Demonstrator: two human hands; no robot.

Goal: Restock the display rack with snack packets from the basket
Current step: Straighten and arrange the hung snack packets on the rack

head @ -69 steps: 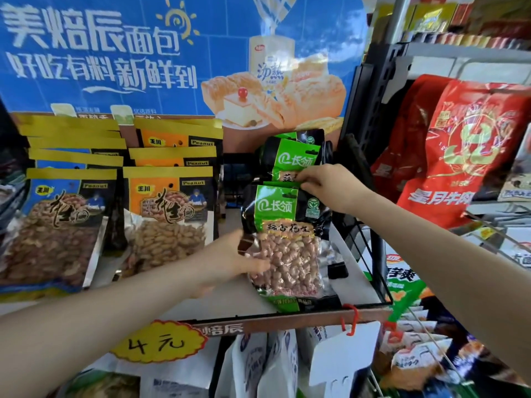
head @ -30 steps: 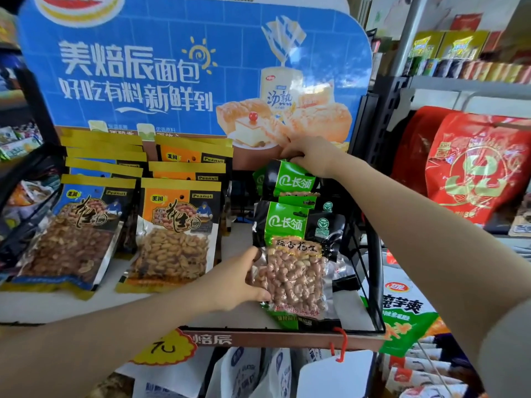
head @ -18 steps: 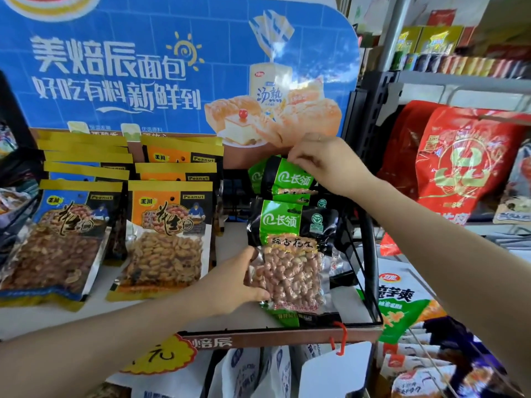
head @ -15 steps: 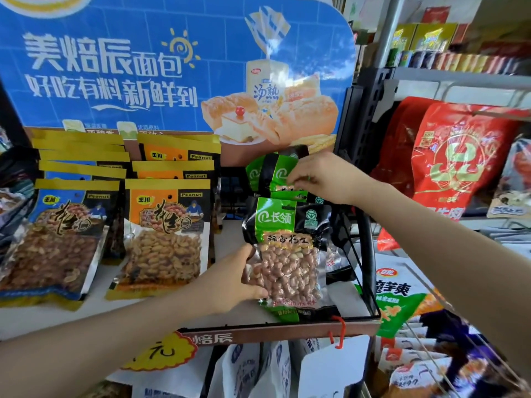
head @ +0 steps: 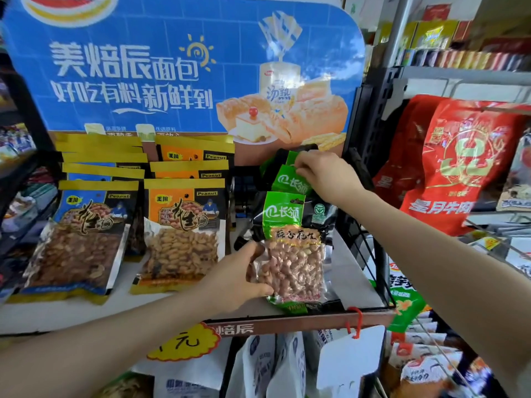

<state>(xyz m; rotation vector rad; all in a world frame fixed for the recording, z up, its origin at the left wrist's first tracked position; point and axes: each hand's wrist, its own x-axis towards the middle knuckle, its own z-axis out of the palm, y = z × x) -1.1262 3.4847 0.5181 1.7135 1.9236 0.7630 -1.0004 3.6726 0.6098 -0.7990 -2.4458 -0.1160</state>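
Left hand (head: 235, 280) grips front green peanut packet (head: 290, 248) at left edge on rack shelf (head: 356, 271); right hand (head: 324, 176) pinches top of rear green packet (head: 287, 179) behind it.

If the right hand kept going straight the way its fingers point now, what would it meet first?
The right hand points left, fingers pinching the top of the rear green peanut packet. Past that packet, the orange peanut packets probably come next, though depth is hard to judge.
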